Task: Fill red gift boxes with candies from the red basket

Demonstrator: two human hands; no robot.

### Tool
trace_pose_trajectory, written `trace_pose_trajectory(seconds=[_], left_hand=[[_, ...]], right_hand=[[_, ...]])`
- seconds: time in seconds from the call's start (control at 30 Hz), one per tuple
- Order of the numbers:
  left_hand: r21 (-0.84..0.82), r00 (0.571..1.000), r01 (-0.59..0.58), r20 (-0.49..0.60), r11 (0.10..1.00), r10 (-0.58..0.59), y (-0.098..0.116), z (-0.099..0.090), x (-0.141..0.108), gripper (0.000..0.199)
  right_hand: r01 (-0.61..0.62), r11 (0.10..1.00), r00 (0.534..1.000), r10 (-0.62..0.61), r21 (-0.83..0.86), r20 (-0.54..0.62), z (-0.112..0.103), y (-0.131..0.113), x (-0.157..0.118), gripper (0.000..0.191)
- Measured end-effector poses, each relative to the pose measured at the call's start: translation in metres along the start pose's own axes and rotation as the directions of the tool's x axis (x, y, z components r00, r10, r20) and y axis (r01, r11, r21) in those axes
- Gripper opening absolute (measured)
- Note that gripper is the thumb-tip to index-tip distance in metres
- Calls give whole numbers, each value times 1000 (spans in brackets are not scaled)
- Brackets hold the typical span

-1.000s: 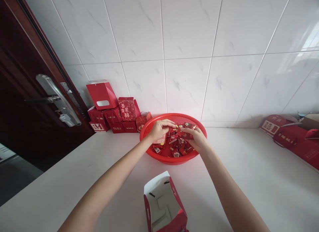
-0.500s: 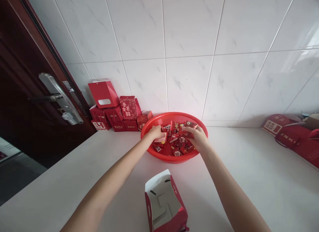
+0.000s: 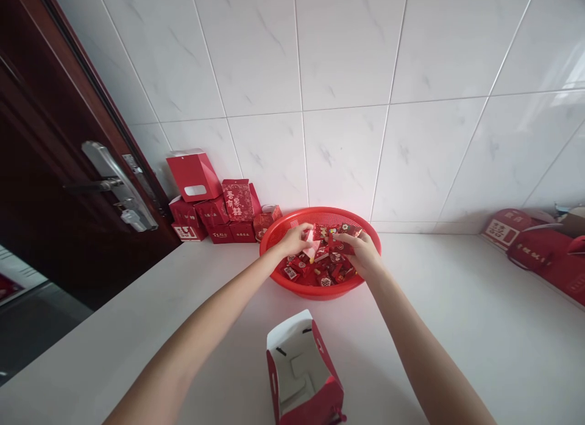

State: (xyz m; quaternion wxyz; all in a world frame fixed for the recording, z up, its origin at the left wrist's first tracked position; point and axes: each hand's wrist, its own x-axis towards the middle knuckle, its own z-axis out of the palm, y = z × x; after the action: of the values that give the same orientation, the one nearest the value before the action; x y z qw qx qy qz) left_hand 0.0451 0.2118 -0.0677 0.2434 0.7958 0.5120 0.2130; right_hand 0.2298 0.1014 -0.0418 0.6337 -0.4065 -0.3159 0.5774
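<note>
A red plastic basket [image 3: 320, 294] holds many small wrapped candies [image 3: 325, 266], mostly red with some white print. My left hand [image 3: 295, 241] is closed over the basket's left side, pinching a pink-and-white candy packet [image 3: 312, 247] that is tilted up. On the right side, my right hand [image 3: 365, 254] reaches in with its fingers bent round a red candy packet [image 3: 340, 245], partly covered by the fingers. Between my forearms stands an open red gift box [image 3: 336, 391], its pale inside facing up and holding nothing that I can see.
Several red boxes [image 3: 212, 210] are stacked by the wall at the left, near a dark door [image 3: 50, 145] with a metal handle. More red boxes [image 3: 534, 248] lie at the right. The white tabletop [image 3: 457, 303] meets a tiled wall [image 3: 347, 157].
My left hand has lifted a little and moved right, tipping the pink packet upright. My right hand stays almost where it was. The view has shifted slightly.
</note>
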Motion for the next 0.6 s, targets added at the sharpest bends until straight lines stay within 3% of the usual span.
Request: trace_pose_trajectory(seconds=[0.13,0.27,0.5,0.6], left_hand=[[-58,986,-154,-65,986,150,15,-2,-4,59],[-19,983,-154,-105,988,151,17,-4,-6,59],[168,971,90,-235,982,-49,16,-11,-6,48],[279,977,205,-114,938,-180,18,-12,-9,21]], right_hand=[[16,1000,1000,-16,19,7,-1,1,1,20],[33,999,999,-31,42,-37,-1,2,3,17],[30,996,995,-22,86,-95,3,0,1,17],[28,995,994,-17,100,-108,4,-2,0,16]])
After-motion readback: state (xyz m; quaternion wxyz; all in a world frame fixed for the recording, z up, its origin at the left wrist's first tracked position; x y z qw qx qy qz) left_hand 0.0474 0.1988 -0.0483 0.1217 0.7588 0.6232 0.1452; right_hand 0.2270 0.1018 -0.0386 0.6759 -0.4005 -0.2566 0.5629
